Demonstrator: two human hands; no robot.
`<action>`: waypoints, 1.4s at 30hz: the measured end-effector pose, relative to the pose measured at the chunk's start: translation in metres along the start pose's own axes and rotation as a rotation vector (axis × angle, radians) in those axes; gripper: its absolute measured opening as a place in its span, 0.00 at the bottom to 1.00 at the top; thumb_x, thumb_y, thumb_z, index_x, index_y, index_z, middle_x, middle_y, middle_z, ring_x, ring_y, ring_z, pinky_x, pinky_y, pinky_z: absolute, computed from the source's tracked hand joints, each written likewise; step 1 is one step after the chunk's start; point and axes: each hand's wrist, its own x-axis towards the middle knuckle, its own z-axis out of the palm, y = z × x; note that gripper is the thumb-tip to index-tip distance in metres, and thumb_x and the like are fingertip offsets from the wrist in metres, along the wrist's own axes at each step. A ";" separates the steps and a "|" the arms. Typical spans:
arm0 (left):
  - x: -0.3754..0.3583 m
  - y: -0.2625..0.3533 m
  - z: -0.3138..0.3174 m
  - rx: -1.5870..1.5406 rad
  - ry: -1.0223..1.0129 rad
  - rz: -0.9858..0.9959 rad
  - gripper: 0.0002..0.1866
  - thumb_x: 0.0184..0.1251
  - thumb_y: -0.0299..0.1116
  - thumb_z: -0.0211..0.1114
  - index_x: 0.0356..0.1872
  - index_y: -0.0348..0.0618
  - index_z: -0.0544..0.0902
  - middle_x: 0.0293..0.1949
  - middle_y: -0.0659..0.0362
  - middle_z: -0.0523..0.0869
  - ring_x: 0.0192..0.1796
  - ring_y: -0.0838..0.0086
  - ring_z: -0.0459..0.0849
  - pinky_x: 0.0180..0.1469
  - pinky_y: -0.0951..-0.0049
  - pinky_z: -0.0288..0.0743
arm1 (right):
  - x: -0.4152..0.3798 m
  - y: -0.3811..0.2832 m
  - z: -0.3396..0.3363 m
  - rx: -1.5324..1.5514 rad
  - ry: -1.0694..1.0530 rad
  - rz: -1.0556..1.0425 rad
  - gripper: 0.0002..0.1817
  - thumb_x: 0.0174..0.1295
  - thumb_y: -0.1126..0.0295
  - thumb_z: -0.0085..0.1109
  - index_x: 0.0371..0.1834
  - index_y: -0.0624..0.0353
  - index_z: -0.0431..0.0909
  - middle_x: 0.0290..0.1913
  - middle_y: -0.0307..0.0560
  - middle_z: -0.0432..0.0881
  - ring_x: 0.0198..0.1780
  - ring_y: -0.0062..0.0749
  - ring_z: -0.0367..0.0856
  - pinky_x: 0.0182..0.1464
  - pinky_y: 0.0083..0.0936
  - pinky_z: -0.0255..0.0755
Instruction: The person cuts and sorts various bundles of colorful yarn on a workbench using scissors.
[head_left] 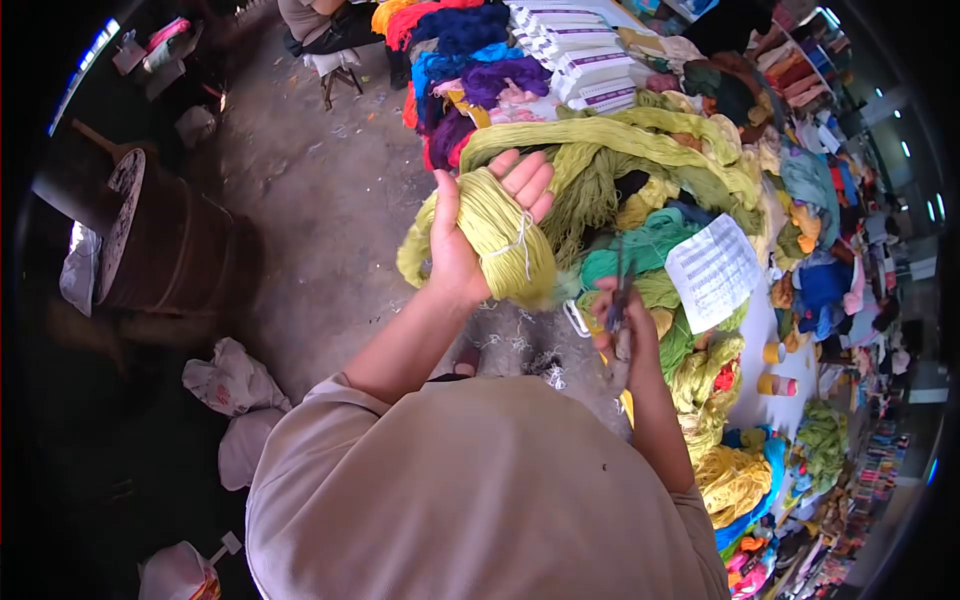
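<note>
A thick bundle of yellow-green yarn [515, 250], tied with a white string, lies across my left hand [462, 245], palm up, thumb on one side and fingers reaching past the other. To the right, my right hand [635, 325] is closed around the handles of dark scissors [622, 280], blurred by motion, their blades pointing away from me. Beyond both hands, long olive and lime skeins [590, 160] are heaped on the table. Teal yarn [650, 240] and a printed paper sheet [713, 270] lie just past my right hand.
At the left stands a rusty drum [170, 240], with white sacks [235, 380] below it. White boxes [585, 60] and purple and blue yarn fill the table's far end. Two small yellow cups or spools [775, 384] sit at the right. A seated person [320, 25] is at the top.
</note>
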 end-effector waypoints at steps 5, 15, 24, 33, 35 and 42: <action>-0.001 0.004 -0.009 -0.158 0.041 -0.071 0.38 0.77 0.61 0.48 0.68 0.34 0.68 0.62 0.47 0.81 0.63 0.60 0.82 0.65 0.56 0.77 | -0.010 -0.026 0.046 -0.052 -0.255 0.302 0.19 0.76 0.61 0.45 0.59 0.59 0.80 0.28 0.41 0.82 0.27 0.17 0.80 0.27 0.14 0.67; -0.003 -0.001 0.001 0.046 0.120 -0.055 0.31 0.78 0.56 0.52 0.67 0.38 0.71 0.48 0.53 0.87 0.42 0.70 0.86 0.47 0.65 0.83 | -0.001 -0.027 0.051 -0.041 -0.260 0.369 0.15 0.74 0.69 0.49 0.57 0.56 0.81 0.28 0.37 0.82 0.30 0.16 0.82 0.30 0.13 0.73; -0.030 -0.047 -0.011 0.600 0.223 -0.197 0.19 0.79 0.47 0.56 0.59 0.46 0.74 0.28 0.67 0.73 0.28 0.84 0.70 0.26 0.82 0.65 | -0.004 -0.001 0.047 -0.407 -0.156 -0.096 0.28 0.63 0.43 0.66 0.49 0.59 0.80 0.25 0.30 0.74 0.22 0.11 0.68 0.23 0.12 0.55; -0.026 -0.074 -0.064 1.942 -0.252 0.304 0.16 0.67 0.35 0.61 0.54 0.46 0.80 0.45 0.56 0.87 0.45 0.58 0.85 0.46 0.55 0.78 | -0.015 -0.062 0.050 -0.303 -0.123 0.346 0.51 0.39 0.25 0.64 0.54 0.61 0.78 0.27 0.34 0.76 0.26 0.14 0.70 0.28 0.13 0.60; -0.025 -0.075 -0.089 1.943 -0.426 0.503 0.19 0.68 0.38 0.59 0.58 0.48 0.79 0.58 0.55 0.83 0.58 0.59 0.82 0.62 0.56 0.73 | -0.016 -0.072 0.042 -0.344 -0.189 0.417 0.44 0.46 0.30 0.65 0.54 0.59 0.78 0.27 0.33 0.76 0.27 0.15 0.71 0.30 0.14 0.62; -0.010 -0.069 -0.077 2.374 -0.833 0.312 0.27 0.69 0.51 0.54 0.62 0.46 0.78 0.71 0.53 0.72 0.78 0.52 0.59 0.81 0.39 0.40 | 0.001 -0.075 0.020 -0.548 -0.238 0.511 0.15 0.74 0.62 0.48 0.48 0.58 0.82 0.33 0.39 0.84 0.29 0.19 0.80 0.29 0.14 0.71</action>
